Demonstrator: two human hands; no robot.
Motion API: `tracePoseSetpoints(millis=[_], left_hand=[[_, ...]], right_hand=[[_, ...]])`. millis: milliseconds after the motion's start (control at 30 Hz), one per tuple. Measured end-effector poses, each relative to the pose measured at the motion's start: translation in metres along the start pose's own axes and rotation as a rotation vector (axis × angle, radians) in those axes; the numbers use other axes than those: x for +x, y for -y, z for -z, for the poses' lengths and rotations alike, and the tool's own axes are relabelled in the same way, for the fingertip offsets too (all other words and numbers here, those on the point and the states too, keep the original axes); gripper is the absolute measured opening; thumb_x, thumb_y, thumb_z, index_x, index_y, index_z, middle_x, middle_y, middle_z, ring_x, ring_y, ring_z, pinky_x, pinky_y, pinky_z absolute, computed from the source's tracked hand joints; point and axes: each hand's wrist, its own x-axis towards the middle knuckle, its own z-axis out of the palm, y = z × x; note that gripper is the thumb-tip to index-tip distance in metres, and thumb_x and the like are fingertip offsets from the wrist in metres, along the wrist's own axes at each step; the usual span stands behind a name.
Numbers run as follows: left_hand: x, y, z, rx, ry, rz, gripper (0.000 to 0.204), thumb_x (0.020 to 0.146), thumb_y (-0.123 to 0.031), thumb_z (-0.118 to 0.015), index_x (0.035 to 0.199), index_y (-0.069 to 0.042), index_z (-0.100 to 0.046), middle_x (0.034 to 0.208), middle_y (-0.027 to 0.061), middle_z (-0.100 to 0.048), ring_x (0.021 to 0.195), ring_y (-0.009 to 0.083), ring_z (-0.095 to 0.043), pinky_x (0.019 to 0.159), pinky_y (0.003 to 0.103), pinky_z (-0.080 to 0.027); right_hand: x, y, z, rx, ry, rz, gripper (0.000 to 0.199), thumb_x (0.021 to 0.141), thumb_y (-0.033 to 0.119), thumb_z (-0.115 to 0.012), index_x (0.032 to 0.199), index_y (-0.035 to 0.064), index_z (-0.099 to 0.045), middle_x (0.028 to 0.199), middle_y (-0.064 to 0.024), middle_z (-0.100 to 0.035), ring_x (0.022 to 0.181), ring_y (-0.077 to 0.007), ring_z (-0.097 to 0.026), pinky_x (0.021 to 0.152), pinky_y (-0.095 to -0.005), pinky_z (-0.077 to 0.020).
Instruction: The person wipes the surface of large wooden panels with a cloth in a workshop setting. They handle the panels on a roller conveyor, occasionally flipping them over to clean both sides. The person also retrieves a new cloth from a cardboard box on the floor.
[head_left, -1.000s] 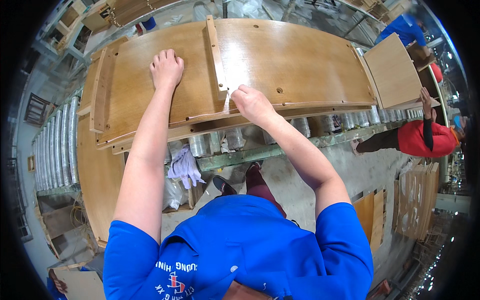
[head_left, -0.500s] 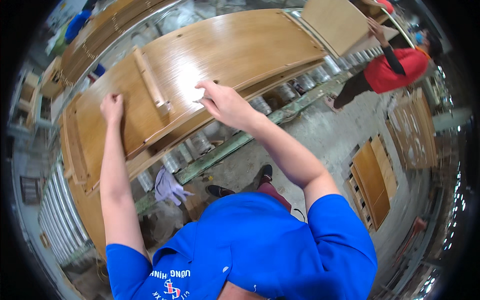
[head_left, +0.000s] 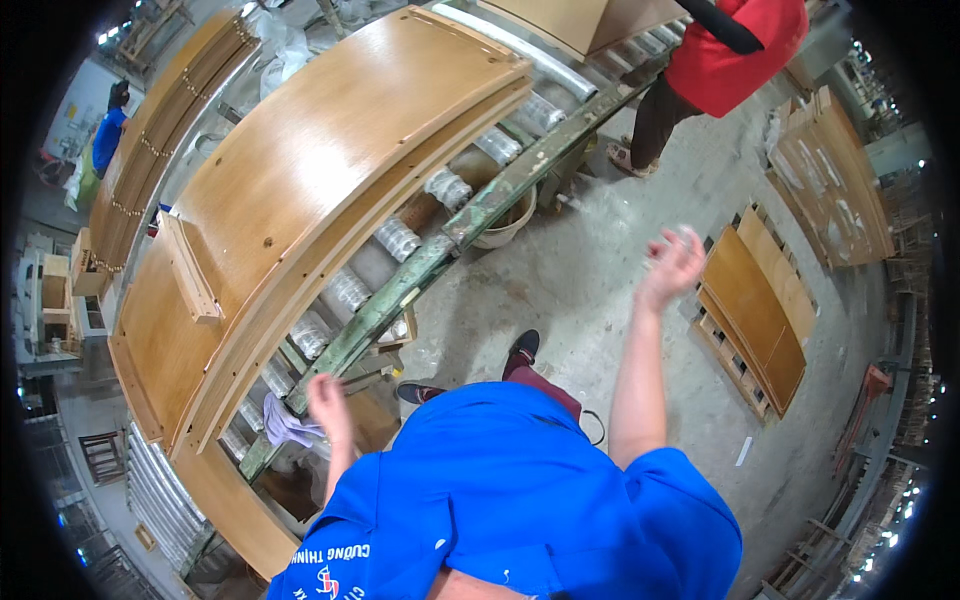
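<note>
My left hand [head_left: 330,408] hangs at the near side of the roller conveyor, beside a lavender glove [head_left: 286,422]. Its fingers look loosely apart and nothing shows in them. Out over the floor to the right, my right hand [head_left: 674,266] is raised with its fingers curled and somewhat blurred. A small pale thing seems to be in them, too smeared to name. Neither hand touches the curved wooden panel [head_left: 330,150], which lies stacked on other panels. A narrow wooden strip [head_left: 187,268] lies across its left part.
A green conveyor rail [head_left: 405,290] with wrapped rollers runs below the panels. Flat boards [head_left: 750,315] lie on a pallet at right, near a leaning stack of panels [head_left: 835,190]. A person in red [head_left: 740,60] stands at the far right end. A bucket [head_left: 510,225] stands under the rail.
Both hands have come off the panel. My left hand has drawn back toward my body, and my right has swung out to the right. The view has turned right.
</note>
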Motion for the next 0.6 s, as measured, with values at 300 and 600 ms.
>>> tracePoseSetpoints(millis=[300, 600], left_hand=[[-0.065, -0.078, -0.145, 0.267, 0.880, -0.019, 0.022, 0.086, -0.019, -0.057, 0.100, -0.002, -0.060, 0.094, 0.0156, -0.063, 0.085, 0.0272, -0.064, 0.075, 0.037, -0.049], [-0.033, -0.018, -0.105, -0.334, 0.172, 0.623, 0.016, 0.090, -0.022, -0.054, 0.097, -0.008, -0.058, 0.079, 0.0053, -0.062, 0.063, 0.0129, -0.059, 0.055, 0.024, -0.046]], right_hand=[[0.014, -0.172, 0.036, -0.412, 0.514, -0.877, 0.045, 0.093, 0.027, -0.049, 0.131, 0.0048, -0.039, 0.113, -0.0158, -0.059, 0.085, -0.0231, -0.064, 0.065, -0.0359, -0.0524], [-0.004, -0.165, 0.177, -1.155, 1.091, -0.643, 0.032, 0.088, 0.026, -0.053, 0.072, 0.0005, -0.062, 0.059, -0.0115, -0.063, 0.055, -0.0198, -0.064, 0.053, -0.0339, -0.0506]])
